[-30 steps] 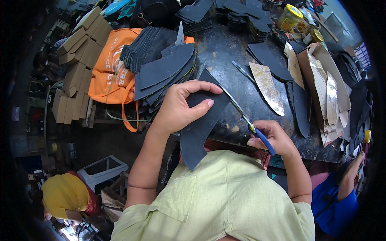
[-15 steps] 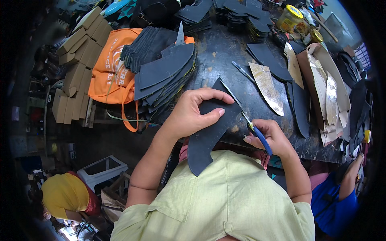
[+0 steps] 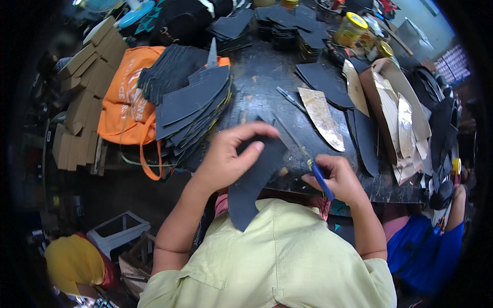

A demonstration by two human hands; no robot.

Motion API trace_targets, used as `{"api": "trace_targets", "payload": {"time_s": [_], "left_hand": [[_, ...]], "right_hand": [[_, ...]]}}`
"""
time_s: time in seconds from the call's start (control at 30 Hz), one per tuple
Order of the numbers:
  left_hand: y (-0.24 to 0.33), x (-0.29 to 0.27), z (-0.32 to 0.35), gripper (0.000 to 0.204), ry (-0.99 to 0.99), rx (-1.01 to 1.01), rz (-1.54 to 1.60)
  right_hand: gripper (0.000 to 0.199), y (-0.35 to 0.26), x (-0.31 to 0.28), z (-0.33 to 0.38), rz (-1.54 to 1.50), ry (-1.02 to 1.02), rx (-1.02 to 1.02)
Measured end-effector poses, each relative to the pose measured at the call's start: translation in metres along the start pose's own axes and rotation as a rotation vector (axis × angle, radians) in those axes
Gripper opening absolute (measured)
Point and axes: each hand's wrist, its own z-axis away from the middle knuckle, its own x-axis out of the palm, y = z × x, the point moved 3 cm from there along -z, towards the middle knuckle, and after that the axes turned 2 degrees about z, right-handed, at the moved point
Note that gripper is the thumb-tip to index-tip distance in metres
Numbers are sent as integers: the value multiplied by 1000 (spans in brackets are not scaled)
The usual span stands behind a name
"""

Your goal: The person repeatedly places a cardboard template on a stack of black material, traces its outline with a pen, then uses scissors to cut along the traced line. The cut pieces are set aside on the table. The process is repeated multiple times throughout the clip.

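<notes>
A black curved flat piece (image 3: 245,197), likely leather or a similar sheet, slants from the table edge down against my shirt front. My left hand (image 3: 222,160) holds it near its upper end, thumb and forefinger arched over the top, the other fingers hidden. In my right hand (image 3: 340,177) is a pair of scissors with blue handles (image 3: 322,180). Their blades (image 3: 294,136) point up and left beside the piece's upper right edge, slightly blurred. Left of my hands lies a stack of similar black pieces (image 3: 192,100).
Behind are more black stacks (image 3: 310,41). Right of the scissors lie a pen (image 3: 290,97), a worn pale template (image 3: 322,115) and a cardboard box of scraps (image 3: 377,102). An orange bag (image 3: 120,110) and brown boxes (image 3: 82,102) stand left. Other people sit at both sides.
The scissor blades have shifted off the piece's edge and look parted and blurred. The piece has turned slightly in my left hand. The whole view has shifted a little.
</notes>
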Motion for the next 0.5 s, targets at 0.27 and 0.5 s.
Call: {"api": "trace_targets", "payload": {"time_s": [0.27,0.5], "left_hand": [[7,-139,-4,26,909,349,-258],[-18,-135,17,31,781,-81,-961]], "right_hand": [[35,75,-98,37,801,657,194],[32,90,-105,38,720,676,172]]}}
